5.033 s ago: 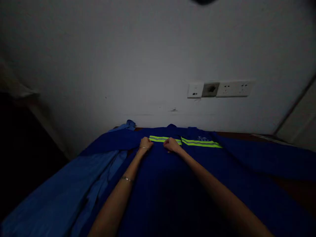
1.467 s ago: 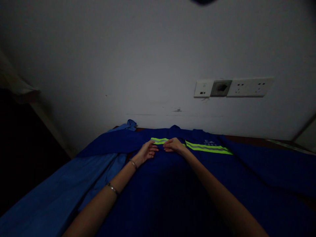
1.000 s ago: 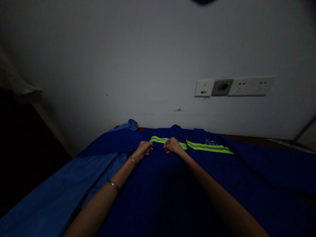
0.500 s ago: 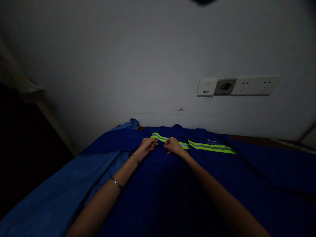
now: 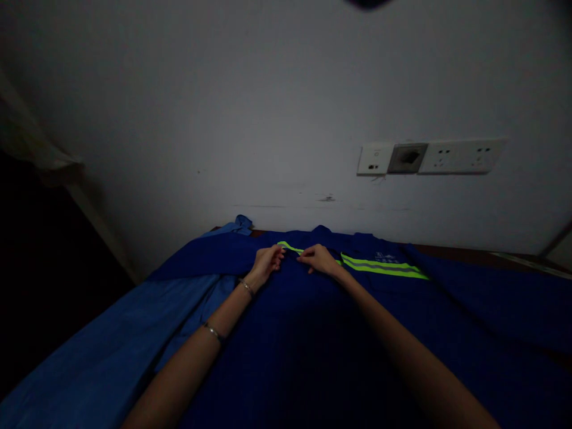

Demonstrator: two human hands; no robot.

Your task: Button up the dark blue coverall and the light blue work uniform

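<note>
A dark blue work jacket [image 5: 286, 316] lies spread out, front side up, with yellow-green and grey reflective strips [image 5: 386, 266] across its chest and small white print at the right. My left hand [image 5: 267, 262] is closed in a pinch at the left end of the left strip. Just right of it, my right hand [image 5: 322, 261] pinches the same part of the jacket. A bit of dark blue cloth, seemingly a pocket flap, stands raised between the fingertips and covers some of the strip. Two bracelets circle my left forearm.
Under the jacket's left sleeve lies a lighter blue garment [image 5: 102, 345]. Behind rises a pale wall [image 5: 223, 119] with a row of sockets [image 5: 451, 157] at the right. A brown surface edge [image 5: 451, 252] shows along the wall. The far left is very dark.
The cloth between my hands has been lifted and now hides more of the left strip. My right hand has shifted slightly right and its fingers have stretched toward the left hand.
</note>
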